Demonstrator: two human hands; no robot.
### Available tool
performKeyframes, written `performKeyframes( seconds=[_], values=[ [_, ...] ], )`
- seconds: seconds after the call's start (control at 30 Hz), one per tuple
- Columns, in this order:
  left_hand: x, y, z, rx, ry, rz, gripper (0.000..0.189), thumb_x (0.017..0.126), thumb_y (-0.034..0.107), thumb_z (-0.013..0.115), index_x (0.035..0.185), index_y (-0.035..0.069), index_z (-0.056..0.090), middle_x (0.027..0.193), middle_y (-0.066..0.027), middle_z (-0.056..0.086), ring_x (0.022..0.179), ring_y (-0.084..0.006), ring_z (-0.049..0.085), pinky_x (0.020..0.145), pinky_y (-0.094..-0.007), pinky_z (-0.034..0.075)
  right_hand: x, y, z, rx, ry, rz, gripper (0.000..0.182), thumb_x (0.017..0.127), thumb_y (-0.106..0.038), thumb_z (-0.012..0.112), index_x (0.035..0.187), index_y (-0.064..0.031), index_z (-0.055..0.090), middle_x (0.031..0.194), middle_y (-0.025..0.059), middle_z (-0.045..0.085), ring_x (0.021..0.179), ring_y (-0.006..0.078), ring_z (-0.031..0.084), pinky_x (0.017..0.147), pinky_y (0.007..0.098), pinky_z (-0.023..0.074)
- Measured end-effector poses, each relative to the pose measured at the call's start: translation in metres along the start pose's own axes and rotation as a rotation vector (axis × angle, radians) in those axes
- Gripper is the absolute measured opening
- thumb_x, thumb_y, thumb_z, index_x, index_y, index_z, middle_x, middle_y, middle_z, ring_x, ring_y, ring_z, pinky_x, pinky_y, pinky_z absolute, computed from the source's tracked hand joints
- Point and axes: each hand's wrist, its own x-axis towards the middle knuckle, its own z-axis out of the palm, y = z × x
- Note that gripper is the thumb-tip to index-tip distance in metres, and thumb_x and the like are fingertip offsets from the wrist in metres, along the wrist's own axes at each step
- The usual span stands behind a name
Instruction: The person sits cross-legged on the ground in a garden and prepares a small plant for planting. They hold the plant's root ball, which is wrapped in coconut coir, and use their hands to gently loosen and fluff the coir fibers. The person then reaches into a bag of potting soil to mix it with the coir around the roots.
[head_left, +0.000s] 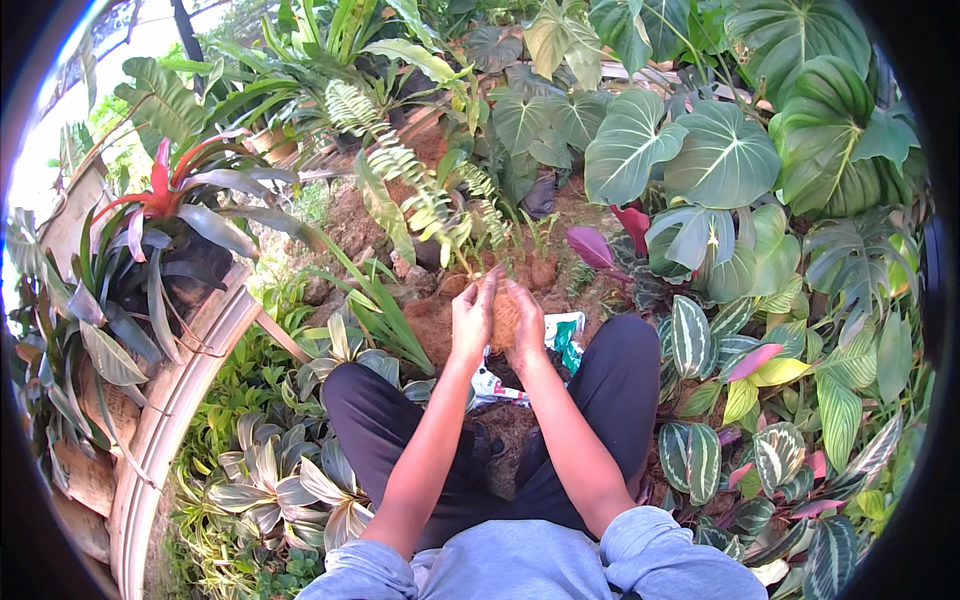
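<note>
A rounded clump of brown coconut fibre (505, 321) is held between my two hands, out in front of my knees. My left hand (474, 313) presses on its left side and my right hand (526, 316) cups its right side, with the fingertips close together at the top. A fern (420, 199) with pale green fronds rises just beyond the hands; whether its stem joins the clump I cannot tell. Below the hands, between my legs, lies an open plastic bag (568, 337) with dark soil (556, 364) in it, partly hidden by my right forearm.
A bromeliad (159, 196) with red central leaves stands at the left, above a curved pale edging (176, 390). Striped calathea plants (691, 336) crowd the right, under large philodendron leaves (721, 154). Stones (420, 279) and brown fibre (426, 326) lie on the ground ahead.
</note>
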Motion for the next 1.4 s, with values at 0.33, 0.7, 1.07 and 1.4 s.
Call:
performKeyframes(
  seconds=[0.33,0.7,1.07,1.4],
  values=[
    [-0.001,-0.002,-0.009,0.012,0.077,0.204,0.019,0.095,0.015,0.057,0.089,-0.002,0.064,0.086,-0.0076,0.068,0.074,-0.0131,0.062,0.07,-0.0292,0.051,-0.009,-0.012,0.016,0.147,-0.103,0.211,0.086,0.086,-0.077,0.034,0.129,-0.0042,0.052,0.125,0.0122,0.058,0.111,0.0267,0.059,0.098,0.042,0.046],
    [0.0,-0.004,0.012,-0.083,0.275,0.115,0.025,0.095,0.021,0.06,0.092,-0.003,0.067,0.083,-0.0043,0.066,0.068,-0.0087,0.058,0.062,-0.0249,0.047,-0.018,-0.001,0.022,-0.388,-0.011,-0.526,0.026,0.093,-0.012,0.061,0.113,0.0029,0.066,0.117,0.0123,0.066,0.113,0.0183,0.058,0.101,0.0327,0.0403],
    [-0.007,-0.01,0.015,-0.158,0.259,0.083,0.018,0.091,0.013,0.06,0.092,-0.004,0.066,0.082,-0.005,0.066,0.07,-0.0092,0.058,0.063,-0.0249,0.047,-0.025,0.005,0.015,-0.397,0.095,-0.583,0.021,0.091,-0.011,0.062,0.105,0.0034,0.068,0.111,0.0118,0.068,0.103,0.0169,0.061,0.096,0.0315,0.0433],
    [-0.012,0.013,0.024,-0.002,0.155,0.295,0.031,0.097,0.015,0.051,0.116,-0.008,0.062,0.137,-0.0125,0.052,0.106,-0.015,0.057,0.093,-0.029,0.044,-0.025,-0.004,0.02,-0.255,0.061,-0.453,0.027,0.091,-0.019,0.063,0.104,0.0042,0.067,0.106,0.0093,0.068,0.097,0.0135,0.059,0.088,0.0277,0.0447]
  ],
)
